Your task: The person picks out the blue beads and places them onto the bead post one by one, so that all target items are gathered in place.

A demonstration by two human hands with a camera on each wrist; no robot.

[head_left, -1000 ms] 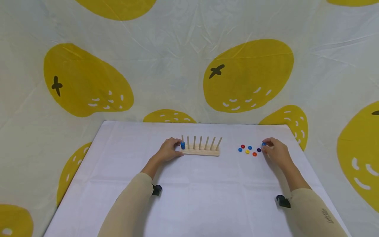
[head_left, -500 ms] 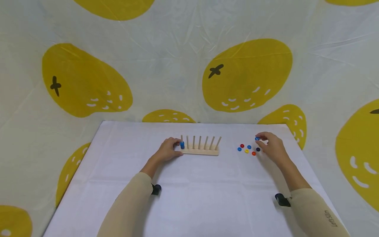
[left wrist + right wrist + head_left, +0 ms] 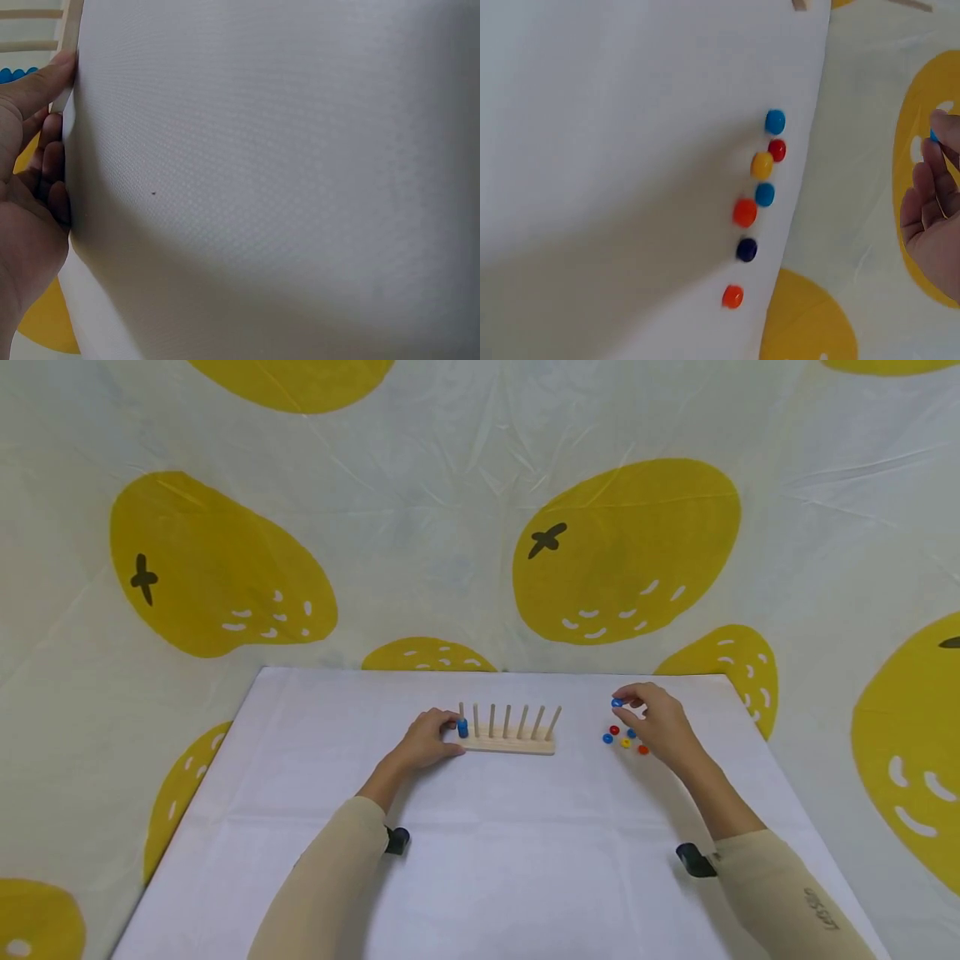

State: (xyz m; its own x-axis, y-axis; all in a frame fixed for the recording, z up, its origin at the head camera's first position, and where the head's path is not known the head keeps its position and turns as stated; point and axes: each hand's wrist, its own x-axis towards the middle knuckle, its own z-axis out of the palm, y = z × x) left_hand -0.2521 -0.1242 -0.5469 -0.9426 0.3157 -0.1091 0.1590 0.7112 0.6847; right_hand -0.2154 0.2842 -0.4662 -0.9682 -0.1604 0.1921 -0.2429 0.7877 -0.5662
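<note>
A wooden peg stand with a row of upright pegs sits on the table, blue beads stacked on its leftmost peg. My left hand grips the stand's left end; the left wrist view has the thumb on the wooden base and the other fingers curled at its end. Raised above the loose beads, my right hand pinches a blue bead between thumb and fingertips. In the right wrist view only a sliver of that bead shows between the fingers.
Below my right hand lie loose beads: red, yellow, blue and orange-red. The right wrist view also has a dark blue bead and another orange one. A fruit-patterned cloth hangs behind the table.
My right hand has lifted the blue bead and carried it left, over the loose beads. The left hand keeps its grip on the stand, which stays in place.
</note>
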